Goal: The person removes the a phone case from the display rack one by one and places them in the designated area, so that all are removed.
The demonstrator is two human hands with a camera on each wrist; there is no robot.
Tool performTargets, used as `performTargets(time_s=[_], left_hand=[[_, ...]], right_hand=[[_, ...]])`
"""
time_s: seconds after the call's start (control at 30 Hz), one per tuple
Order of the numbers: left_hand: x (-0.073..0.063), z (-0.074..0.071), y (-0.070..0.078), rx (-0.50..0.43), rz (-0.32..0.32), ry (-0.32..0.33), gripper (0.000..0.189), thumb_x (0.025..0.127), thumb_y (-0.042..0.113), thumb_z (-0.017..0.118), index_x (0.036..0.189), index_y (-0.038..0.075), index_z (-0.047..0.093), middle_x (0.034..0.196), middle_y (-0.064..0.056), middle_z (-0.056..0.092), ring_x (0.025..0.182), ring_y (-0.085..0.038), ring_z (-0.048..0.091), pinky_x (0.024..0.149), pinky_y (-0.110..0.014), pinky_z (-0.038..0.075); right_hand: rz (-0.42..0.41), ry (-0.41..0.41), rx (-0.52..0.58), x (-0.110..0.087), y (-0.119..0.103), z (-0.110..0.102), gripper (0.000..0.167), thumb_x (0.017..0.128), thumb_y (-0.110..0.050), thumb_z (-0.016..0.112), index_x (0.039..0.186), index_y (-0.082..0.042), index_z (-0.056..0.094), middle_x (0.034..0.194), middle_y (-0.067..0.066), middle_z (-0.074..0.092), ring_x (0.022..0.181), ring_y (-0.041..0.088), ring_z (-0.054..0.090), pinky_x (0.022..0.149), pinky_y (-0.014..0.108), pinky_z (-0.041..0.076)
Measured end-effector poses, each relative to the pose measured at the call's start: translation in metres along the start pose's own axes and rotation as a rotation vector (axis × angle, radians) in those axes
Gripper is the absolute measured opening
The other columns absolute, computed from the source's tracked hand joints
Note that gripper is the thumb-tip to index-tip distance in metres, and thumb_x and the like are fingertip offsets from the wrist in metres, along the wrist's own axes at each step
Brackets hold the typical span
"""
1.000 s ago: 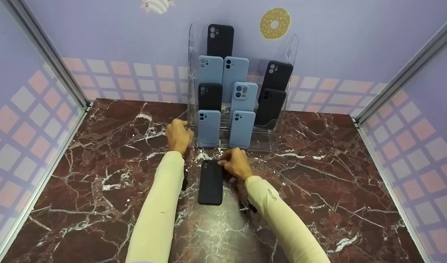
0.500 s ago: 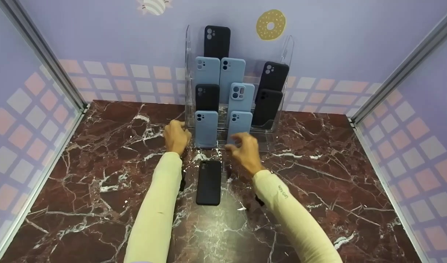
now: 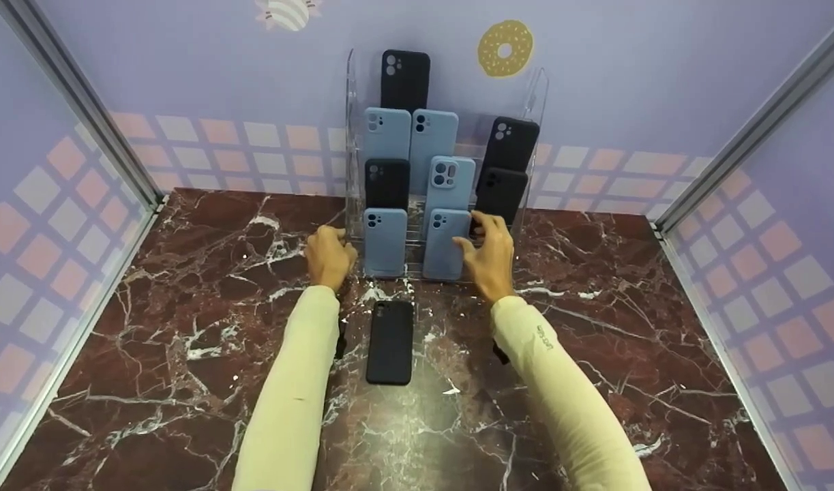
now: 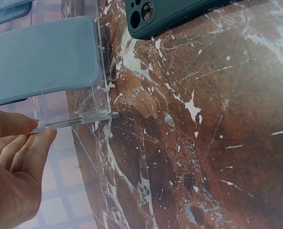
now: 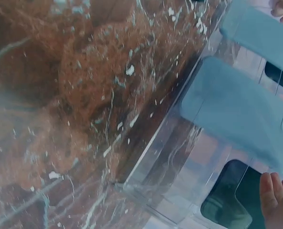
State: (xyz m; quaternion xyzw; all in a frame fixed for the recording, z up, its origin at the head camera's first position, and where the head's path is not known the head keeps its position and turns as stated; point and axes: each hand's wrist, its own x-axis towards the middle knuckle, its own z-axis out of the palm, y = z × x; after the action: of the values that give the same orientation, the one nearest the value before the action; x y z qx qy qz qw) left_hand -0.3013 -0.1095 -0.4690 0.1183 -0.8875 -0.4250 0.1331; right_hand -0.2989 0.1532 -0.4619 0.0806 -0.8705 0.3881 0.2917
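Note:
My left hand (image 3: 331,258) pinches the side edge of a clear tiered display stand (image 4: 74,120), thumb above and fingers below in the left wrist view. My right hand (image 3: 492,256) is at the right side of the front-right blue phone case (image 3: 446,256), thumb and fingers spread apart. Its thumb lies by the case's right edge; contact cannot be told. In the right wrist view only fingertips (image 5: 270,191) show at the right border. A front-left blue phone case (image 3: 386,245) stands beside my left hand. A black phone case (image 3: 389,344) lies flat before the stand.
Higher tiers hold several blue and black cases, among them a black case (image 3: 406,78) at the top and a leaning black case (image 3: 502,194) behind my right hand. The marble-patterned tabletop (image 3: 205,327) is bounded by printed panels (image 3: 62,191) at back and sides.
My right hand has left the flat black case's upper corner and moved up and right to the front-right blue case. My left hand stays at the stand's edge.

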Motion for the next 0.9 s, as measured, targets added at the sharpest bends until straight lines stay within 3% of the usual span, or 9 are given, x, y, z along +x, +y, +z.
performTargets(time_s=[0.33, 0.5, 0.9], left_hand=[[0.001, 0.001, 0.000, 0.000, -0.028, -0.004, 0.037, 0.084, 0.000, 0.065, 0.120, -0.001, 0.072, 0.104, -0.021, 0.074, 0.099, -0.044, 0.068, 0.090, -0.052, 0.053], [0.001, 0.002, 0.000, 0.026, -0.009, 0.009, 0.035, 0.082, 0.000, 0.064, 0.115, 0.001, 0.076, 0.100, -0.018, 0.076, 0.097, -0.043, 0.069, 0.089, -0.053, 0.053], [0.000, 0.000, 0.000, 0.026, -0.014, -0.014, 0.039, 0.081, 0.000, 0.062, 0.116, 0.005, 0.076, 0.098, -0.017, 0.076, 0.090, -0.041, 0.069, 0.085, -0.051, 0.053]], right_hand=[[0.042, -0.034, -0.007, 0.012, 0.003, 0.005, 0.041, 0.085, -0.003, 0.080, 0.124, 0.002, 0.069, 0.113, 0.020, 0.064, 0.098, 0.031, 0.066, 0.084, 0.039, 0.056], [0.046, -0.035, 0.028, 0.016, 0.006, 0.008, 0.035, 0.089, -0.001, 0.074, 0.123, 0.004, 0.069, 0.111, 0.023, 0.064, 0.098, 0.033, 0.068, 0.085, 0.039, 0.057], [0.057, 0.012, 0.118, 0.021, 0.010, 0.009, 0.018, 0.087, 0.001, 0.076, 0.104, 0.004, 0.075, 0.097, 0.020, 0.071, 0.085, 0.032, 0.071, 0.079, 0.041, 0.057]])
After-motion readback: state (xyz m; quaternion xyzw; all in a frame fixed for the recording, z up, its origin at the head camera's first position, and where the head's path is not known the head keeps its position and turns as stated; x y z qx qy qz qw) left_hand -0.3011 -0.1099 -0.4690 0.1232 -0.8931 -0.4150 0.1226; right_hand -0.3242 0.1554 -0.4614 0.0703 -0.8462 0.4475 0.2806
